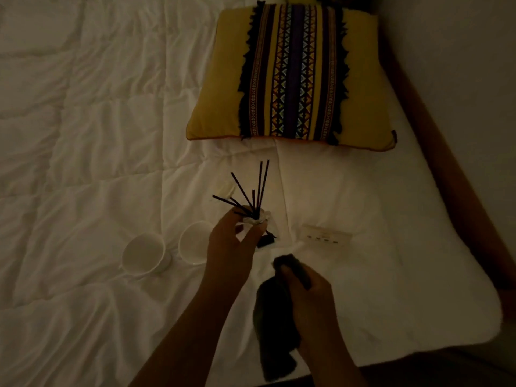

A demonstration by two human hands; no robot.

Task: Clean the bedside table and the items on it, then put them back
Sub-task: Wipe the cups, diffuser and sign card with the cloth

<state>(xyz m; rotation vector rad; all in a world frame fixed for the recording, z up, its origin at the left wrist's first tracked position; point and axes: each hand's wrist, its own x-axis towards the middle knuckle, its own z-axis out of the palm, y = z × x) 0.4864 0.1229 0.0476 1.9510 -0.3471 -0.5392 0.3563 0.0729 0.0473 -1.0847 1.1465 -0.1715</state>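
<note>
My left hand [233,244] grips a small clear reed diffuser bottle [258,220] over the bed; several black reeds [255,191] fan up out of its neck. A small black tag [265,241] hangs from the bottle. My right hand [307,291] is closed on a dark cleaning cloth [275,328], which hangs down toward the bed's near edge. Two white cups lie on the white duvet left of my hands: one [145,255] further left, the other [194,243] partly behind my left hand. A small white card [326,237] lies on the duvet to the right.
A yellow cushion [290,76] with a dark patterned stripe rests at the head of the bed. The white duvet [97,135] covers the whole bed. A wooden bed frame edge [458,205] runs along the right side beside a pale wall. The room is dim.
</note>
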